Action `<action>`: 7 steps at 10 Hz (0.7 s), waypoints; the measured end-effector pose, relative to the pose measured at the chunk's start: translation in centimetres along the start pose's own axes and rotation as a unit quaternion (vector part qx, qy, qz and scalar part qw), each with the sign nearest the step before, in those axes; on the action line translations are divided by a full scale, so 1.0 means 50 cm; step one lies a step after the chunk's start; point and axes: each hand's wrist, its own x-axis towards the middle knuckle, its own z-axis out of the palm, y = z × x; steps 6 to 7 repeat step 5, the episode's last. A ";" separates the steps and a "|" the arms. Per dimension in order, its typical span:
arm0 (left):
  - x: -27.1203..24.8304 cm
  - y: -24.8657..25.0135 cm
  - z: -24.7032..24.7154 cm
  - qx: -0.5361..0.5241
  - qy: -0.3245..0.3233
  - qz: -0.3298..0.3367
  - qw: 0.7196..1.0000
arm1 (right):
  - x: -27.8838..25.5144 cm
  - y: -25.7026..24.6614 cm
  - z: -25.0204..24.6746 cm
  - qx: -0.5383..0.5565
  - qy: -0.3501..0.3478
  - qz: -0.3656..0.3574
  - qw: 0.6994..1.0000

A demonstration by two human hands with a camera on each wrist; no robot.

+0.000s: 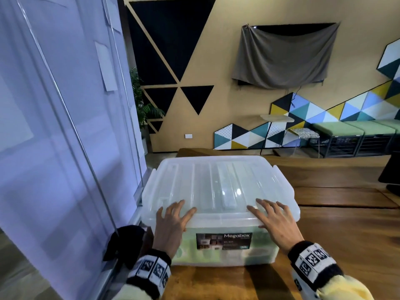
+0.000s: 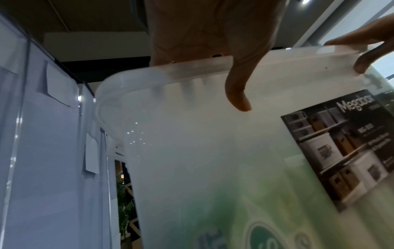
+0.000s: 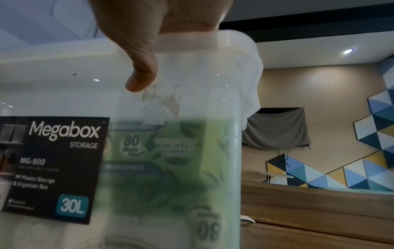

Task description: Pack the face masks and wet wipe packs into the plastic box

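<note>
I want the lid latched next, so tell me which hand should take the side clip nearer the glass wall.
Left. The left hand lies flat on the lid at the box's left front corner, on the side of that clip. The right hand presses the opposite corner and would have to cross the whole plastic box.

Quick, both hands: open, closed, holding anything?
Left hand: open, fingers spread flat on the translucent plastic box lid.
Right hand: open, flat on the same lid.
</note>
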 end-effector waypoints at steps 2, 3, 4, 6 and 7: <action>0.003 -0.006 0.027 -0.035 0.020 -0.001 0.999 | -0.007 0.020 0.027 -0.022 0.090 -0.028 0.995; 0.017 -0.006 0.013 -0.075 -0.043 -0.030 0.996 | -0.004 0.029 0.032 -0.059 0.094 -0.024 0.994; 0.025 -0.023 0.016 -0.071 -0.022 -0.009 0.997 | 0.000 0.045 0.018 -0.045 0.066 -0.074 0.994; 0.041 -0.050 -0.026 -0.135 0.033 -0.006 0.990 | 0.019 0.082 -0.043 0.045 0.007 -0.017 0.999; 0.041 -0.050 -0.026 -0.135 0.033 -0.006 0.990 | 0.019 0.082 -0.043 0.045 0.007 -0.017 0.999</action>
